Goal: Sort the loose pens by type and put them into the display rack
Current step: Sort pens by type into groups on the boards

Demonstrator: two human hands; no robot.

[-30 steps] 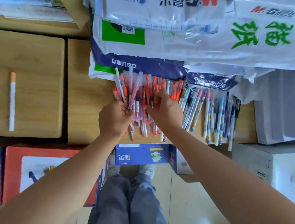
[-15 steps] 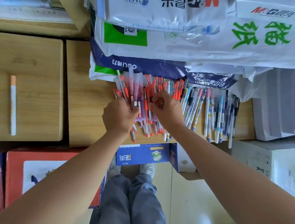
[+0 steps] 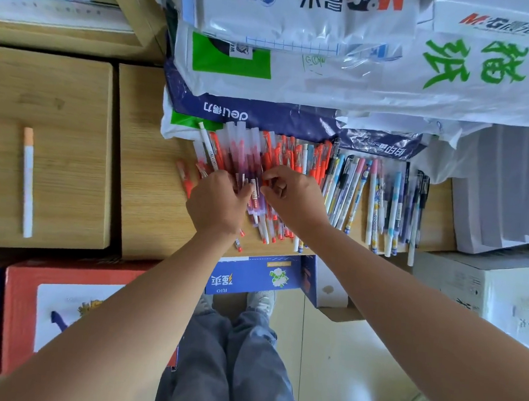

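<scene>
Several red pens point(image 3: 262, 156) lie side by side on the wooden tabletop point(image 3: 145, 165), some with frosted caps and some with orange-red ones. My left hand point(image 3: 217, 204) rests on the left part of this pile, its fingers curled round a few red pens. Close to its right, my right hand point(image 3: 293, 198) pinches red pens between curled fingers and thumb. One red pen point(image 3: 184, 179) lies apart, left of my left hand. Further right lie several blue, pink and patterned pens point(image 3: 383, 206). No display rack shows.
Bags of paper reams point(image 3: 297, 86) are stacked behind the pens. A second wooden top point(image 3: 58, 105) on the left carries white pens with orange caps point(image 3: 27, 181). Cartons stand below: a red one point(image 3: 21, 292), a blue one point(image 3: 257, 279) and white ones point(image 3: 477, 290).
Both hands slid slightly toward me and closer together over the red pens. My right hand's fingers curled in. One red pen now lies apart at the left.
</scene>
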